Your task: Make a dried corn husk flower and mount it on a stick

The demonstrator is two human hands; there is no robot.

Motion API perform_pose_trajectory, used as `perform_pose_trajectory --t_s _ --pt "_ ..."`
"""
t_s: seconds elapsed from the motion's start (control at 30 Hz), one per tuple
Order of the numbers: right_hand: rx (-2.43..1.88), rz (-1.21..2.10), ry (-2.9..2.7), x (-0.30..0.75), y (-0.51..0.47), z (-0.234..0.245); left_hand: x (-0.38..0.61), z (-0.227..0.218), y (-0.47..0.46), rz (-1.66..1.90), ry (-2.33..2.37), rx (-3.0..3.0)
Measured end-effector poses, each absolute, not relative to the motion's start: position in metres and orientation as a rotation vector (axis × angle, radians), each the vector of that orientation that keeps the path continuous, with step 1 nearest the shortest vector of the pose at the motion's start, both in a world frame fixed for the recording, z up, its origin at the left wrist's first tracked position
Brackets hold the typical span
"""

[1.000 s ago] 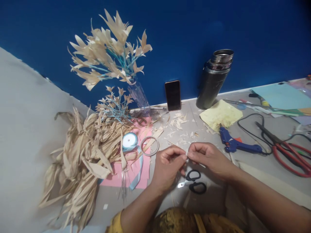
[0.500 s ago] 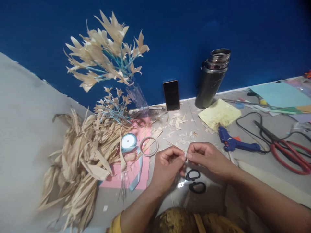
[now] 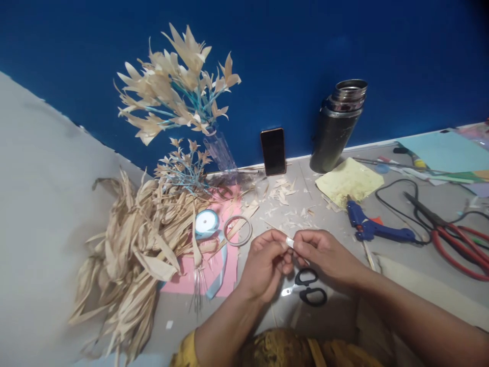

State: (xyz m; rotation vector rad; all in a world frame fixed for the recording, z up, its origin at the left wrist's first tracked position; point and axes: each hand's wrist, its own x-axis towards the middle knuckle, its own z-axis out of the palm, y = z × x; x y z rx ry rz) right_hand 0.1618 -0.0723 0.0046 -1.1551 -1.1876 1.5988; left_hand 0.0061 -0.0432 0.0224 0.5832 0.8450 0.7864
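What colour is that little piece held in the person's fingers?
The little piece is white; the head view shows it best.

So the little white piece [image 3: 290, 242] looks like a tiny plain strip, partly covered, can't tell what material. It's pinched from both sides, slanting down to the right, kinda lower middle of the frame.

From afar I see a phone [image 3: 273, 152] propped upright against the blue wall [image 3: 275, 66], an open-mouthed dark flask [image 3: 334, 137] standing to its right, a clear vase [image 3: 221, 153] of pale flowers [image 3: 168, 86] to its left, and red-handled scissors [image 3: 435, 220] at far right, a light-blue sheet [image 3: 439, 153] beyond them.
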Motion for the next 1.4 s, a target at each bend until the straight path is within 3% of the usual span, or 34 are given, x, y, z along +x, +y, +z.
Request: perform_pose_trajectory --t_s 0.27,0.4,0.5,0.67,1.4 --pt "-1.147 1.488 -1.134 0.172 -0.071 0.003 0.001 0.024 -0.036 0.856 0.822 0.500" --pt "-1.417 0.885 -1.240 0.176 -0.075 0.018 -0.002 0.024 -0.035 0.963 0.983 0.688" --pt "-1.383 0.412 -1.464 0.169 -0.082 0.026 -0.001 0.025 -0.039 0.973 1.135 0.964" --pt "-1.270 0.168 -1.778 0.156 -0.084 0.021 0.002 0.028 -0.047 0.938 1.164 1.240" --pt "-1.415 0.449 -1.839 0.168 -0.083 0.018 -0.004 0.023 -0.052 0.954 0.979 2.020"
